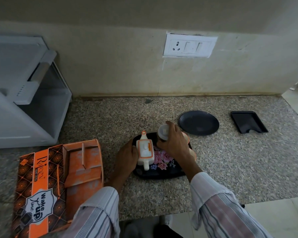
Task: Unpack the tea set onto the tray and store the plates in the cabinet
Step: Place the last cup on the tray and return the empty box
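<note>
A black tray with a pink flower print (pixel 163 174) lies on the granite counter. On its left side stands a white teapot with orange trim (pixel 144 150), and my left hand (pixel 127 157) grips its left flank. My right hand (pixel 174 143) is closed over a white cup (pixel 163 132) at the tray's far edge. Two more orange-rimmed cups (pixel 187 137) peek out from under that hand on the tray's right side. The open orange tea-set box (pixel 58 182) with its cardboard dividers lies to the left. A dark round plate (pixel 199 122) rests on the counter behind the tray.
A small black rectangular dish (pixel 248 121) sits at the far right of the counter near its edge. A grey appliance (pixel 24 100) stands at the left against the wall. A wall socket (pixel 189 46) is above. Tiled floor shows at the right and below the counter edge.
</note>
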Demonstrator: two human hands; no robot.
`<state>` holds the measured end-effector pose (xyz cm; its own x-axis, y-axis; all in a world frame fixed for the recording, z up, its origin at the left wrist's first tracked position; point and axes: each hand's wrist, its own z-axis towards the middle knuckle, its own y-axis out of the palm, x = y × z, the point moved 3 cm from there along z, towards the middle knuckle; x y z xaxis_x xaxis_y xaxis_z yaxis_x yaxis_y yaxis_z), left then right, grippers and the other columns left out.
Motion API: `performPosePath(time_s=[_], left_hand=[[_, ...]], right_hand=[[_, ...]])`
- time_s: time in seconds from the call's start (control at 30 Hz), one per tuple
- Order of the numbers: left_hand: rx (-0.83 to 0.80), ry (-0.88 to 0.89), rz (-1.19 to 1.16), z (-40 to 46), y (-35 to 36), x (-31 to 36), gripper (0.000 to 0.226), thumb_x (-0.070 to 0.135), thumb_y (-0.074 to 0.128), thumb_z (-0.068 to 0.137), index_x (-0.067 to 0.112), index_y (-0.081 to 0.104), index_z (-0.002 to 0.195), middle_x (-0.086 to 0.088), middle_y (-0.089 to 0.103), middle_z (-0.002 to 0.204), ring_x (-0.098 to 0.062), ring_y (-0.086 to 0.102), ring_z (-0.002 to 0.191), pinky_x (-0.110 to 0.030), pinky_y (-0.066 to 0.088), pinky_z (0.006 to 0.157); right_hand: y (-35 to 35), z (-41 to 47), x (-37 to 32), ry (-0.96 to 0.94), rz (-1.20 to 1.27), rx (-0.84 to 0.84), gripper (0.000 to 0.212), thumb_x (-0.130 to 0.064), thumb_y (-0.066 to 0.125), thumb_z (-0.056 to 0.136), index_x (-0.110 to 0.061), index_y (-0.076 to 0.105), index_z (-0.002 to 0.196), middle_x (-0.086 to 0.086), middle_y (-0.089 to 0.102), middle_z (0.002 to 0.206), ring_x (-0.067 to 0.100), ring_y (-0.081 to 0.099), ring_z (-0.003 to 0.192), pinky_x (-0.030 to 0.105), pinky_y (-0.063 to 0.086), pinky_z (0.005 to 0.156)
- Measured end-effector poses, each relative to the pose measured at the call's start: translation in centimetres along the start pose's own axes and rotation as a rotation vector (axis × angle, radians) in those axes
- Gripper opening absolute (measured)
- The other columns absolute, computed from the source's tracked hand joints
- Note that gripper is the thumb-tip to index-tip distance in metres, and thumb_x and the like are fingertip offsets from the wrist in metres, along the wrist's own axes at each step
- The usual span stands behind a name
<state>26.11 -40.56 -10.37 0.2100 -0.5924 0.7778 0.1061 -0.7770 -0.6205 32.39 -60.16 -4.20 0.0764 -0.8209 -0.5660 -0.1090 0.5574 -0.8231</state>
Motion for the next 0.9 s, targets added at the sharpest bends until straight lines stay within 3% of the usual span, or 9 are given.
performPosePath(time_s=[0.13, 0.23, 0.3, 0.47, 0.57, 0.63, 0.73, 0.9], left_hand=[[-0.006, -0.054, 0.009, -0.1, -0.4, 0.3, 0.061, 0.04, 0.025, 0.093, 0.016, 0.048, 0.145, -0.007, 0.052, 0.147, -0.026, 0.051, 0.133, -0.034, 0.04, 0.109], [0.053, -0.059, 0.056, -0.7, -2.1, 0.9, 0.053, 0.035, 0.031, 0.101, 0.016, 0.042, 0.149, -0.004, 0.043, 0.155, -0.023, 0.041, 0.142, -0.034, 0.03, 0.119], [0.102, -0.012, 0.066, -1.3, -3.5, 1.1, 0.05, 0.03, 0.034, 0.103, 0.015, 0.042, 0.149, -0.004, 0.043, 0.155, -0.022, 0.04, 0.143, -0.034, 0.029, 0.12], [0.386, 0.061, 0.129, -4.4, -10.9, -1.1, 0.053, 0.028, 0.035, 0.094, 0.002, 0.057, 0.133, -0.017, 0.062, 0.133, -0.031, 0.058, 0.124, -0.033, 0.037, 0.111], [0.552, -0.031, 0.215, -6.8, -16.1, -4.5, 0.05, 0.03, 0.038, 0.094, 0.003, 0.059, 0.131, -0.018, 0.063, 0.132, -0.033, 0.057, 0.124, -0.038, 0.038, 0.111], [0.635, -0.124, 0.271, -8.7, -19.1, -7.7, 0.051, 0.029, 0.037, 0.094, 0.002, 0.058, 0.131, -0.02, 0.062, 0.132, -0.035, 0.056, 0.124, -0.041, 0.04, 0.11], [0.676, -0.307, 0.368, -11.1, -22.2, -11.9, 0.053, 0.03, 0.033, 0.092, 0.001, 0.057, 0.129, -0.023, 0.062, 0.124, -0.041, 0.057, 0.113, -0.047, 0.047, 0.099], [0.622, -0.602, 0.192, -13.0, -23.0, -15.3, 0.046, 0.022, 0.036, 0.098, -0.003, 0.047, 0.135, -0.032, 0.058, 0.122, -0.048, 0.056, 0.111, -0.053, 0.046, 0.09]], right_hand=[[-0.4, -0.3, -0.8, -0.038, -0.058, 0.033, 0.097, -0.048, 0.077, 0.071, -0.023, 0.028, 0.151, 0.008, 0.045, 0.146, 0.032, 0.048, 0.132, 0.045, 0.044, 0.101], [-1.4, -1.0, -3.8, -0.149, -0.061, 0.219, 0.087, -0.053, 0.066, 0.074, -0.024, 0.032, 0.15, 0.004, 0.044, 0.146, 0.027, 0.043, 0.135, 0.046, 0.039, 0.107], [-0.8, -1.9, -6.0, -0.222, 0.063, 0.271, 0.077, -0.048, 0.063, 0.079, -0.021, 0.039, 0.146, 0.004, 0.046, 0.144, 0.025, 0.043, 0.134, 0.043, 0.041, 0.108], [8.7, -5.8, -12.1, -0.234, 0.381, -0.034, 0.073, -0.052, 0.051, 0.083, -0.009, 0.049, 0.142, 0.013, 0.054, 0.14, 0.024, 0.05, 0.128, 0.026, 0.036, 0.103], [14.0, -8.2, -13.5, -0.047, 0.469, -0.245, 0.07, -0.04, 0.058, 0.096, -0.004, 0.035, 0.151, 0.019, 0.041, 0.152, 0.032, 0.039, 0.143, 0.034, 0.028, 0.116], [16.3, -9.6, -13.8, 0.028, 0.493, -0.359, 0.061, -0.034, 0.056, 0.1, -0.002, 0.036, 0.148, 0.021, 0.043, 0.149, 0.034, 0.041, 0.14, 0.034, 0.031, 0.11], [18.2, -11.3, -14.5, 0.056, 0.582, -0.366, 0.061, -0.043, 0.043, 0.091, -0.012, 0.043, 0.143, 0.014, 0.056, 0.138, 0.032, 0.054, 0.127, 0.031, 0.039, 0.094], [20.5, -11.4, -15.5, 0.02, 0.667, -0.317, 0.057, -0.033, 0.035, 0.093, -0.018, 0.041, 0.148, 0.007, 0.053, 0.142, 0.025, 0.052, 0.128, 0.038, 0.043, 0.107]])
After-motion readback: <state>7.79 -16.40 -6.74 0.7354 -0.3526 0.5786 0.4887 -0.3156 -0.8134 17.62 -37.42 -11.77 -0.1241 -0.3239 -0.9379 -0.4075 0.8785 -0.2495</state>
